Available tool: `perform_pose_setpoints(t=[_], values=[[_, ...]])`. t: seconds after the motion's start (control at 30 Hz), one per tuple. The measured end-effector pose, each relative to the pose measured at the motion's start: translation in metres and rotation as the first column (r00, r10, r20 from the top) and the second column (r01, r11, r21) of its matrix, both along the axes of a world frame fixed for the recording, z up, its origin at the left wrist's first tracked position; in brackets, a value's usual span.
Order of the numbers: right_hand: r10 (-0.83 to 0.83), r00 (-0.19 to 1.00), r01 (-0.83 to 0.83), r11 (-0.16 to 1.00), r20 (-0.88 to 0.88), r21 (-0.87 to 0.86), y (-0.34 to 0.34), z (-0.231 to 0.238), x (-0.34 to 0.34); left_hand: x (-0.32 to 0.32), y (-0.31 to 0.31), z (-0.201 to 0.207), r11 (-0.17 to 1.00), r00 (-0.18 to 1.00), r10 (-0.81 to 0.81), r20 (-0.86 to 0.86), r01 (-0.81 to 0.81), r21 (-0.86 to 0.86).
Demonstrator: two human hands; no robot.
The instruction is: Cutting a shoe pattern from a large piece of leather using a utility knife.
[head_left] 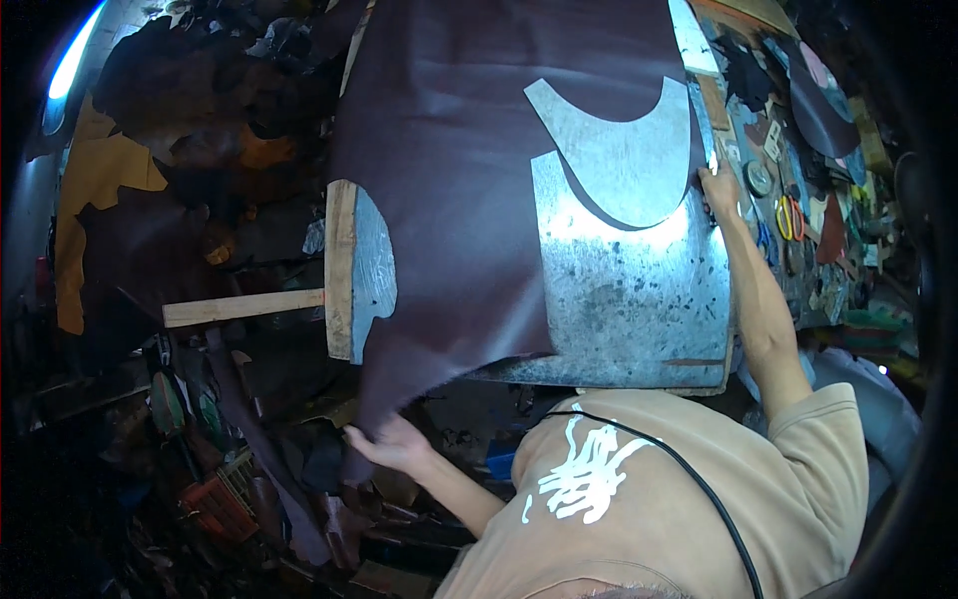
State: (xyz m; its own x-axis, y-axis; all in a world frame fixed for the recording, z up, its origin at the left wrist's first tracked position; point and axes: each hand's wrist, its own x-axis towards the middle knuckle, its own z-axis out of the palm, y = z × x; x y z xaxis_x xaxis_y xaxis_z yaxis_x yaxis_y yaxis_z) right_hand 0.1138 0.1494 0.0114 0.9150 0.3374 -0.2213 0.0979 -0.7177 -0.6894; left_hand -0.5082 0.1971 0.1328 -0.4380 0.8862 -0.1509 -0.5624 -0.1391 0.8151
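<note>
A large sheet of dark brown leather (pixel 449 200) drapes over the worktable, its near left corner hanging off the edge. My left hand (pixel 394 444) grips that hanging corner below the tabletop, the thumb showing and the other fingers partly hidden. On the leather lies a flat, pale grey, U-shaped piece (pixel 634 165) with a curved lower edge. Bare spotted metal sheet (pixel 629 299) shows on the table below it. Beside the right edge of this sheet, my right hand (pixel 720 192) is closed around something small; a pale tip pokes up from the fingers.
Yellow-handled scissors (pixel 790 218), a tape roll (pixel 758 179) and scraps crowd the surface at right. Leather pieces (pixel 130 170) heap up at left. A wooden bar (pixel 244 307) juts left from the table. A red crate (pixel 218 504) stands low at left. A black cable (pixel 689 474) crosses my shirt.
</note>
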Motion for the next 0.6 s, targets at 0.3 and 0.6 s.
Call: perform_pose_setpoints(t=[0.3, 0.6], values=[[0.029, 0.999, -0.029, 0.999, -0.014, -0.018, 0.016, -0.008, -0.003, 0.217, 0.327, 0.086, 0.907, 0.517, 0.010, -0.856, 0.356, 0.226], [0.040, 0.995, -0.033, 0.996, 0.088, -0.079, 0.019, -0.019, 0.000, 0.109, 0.381, -0.143, 0.914, 0.535, -0.404, -0.742, 0.215, -0.343]])
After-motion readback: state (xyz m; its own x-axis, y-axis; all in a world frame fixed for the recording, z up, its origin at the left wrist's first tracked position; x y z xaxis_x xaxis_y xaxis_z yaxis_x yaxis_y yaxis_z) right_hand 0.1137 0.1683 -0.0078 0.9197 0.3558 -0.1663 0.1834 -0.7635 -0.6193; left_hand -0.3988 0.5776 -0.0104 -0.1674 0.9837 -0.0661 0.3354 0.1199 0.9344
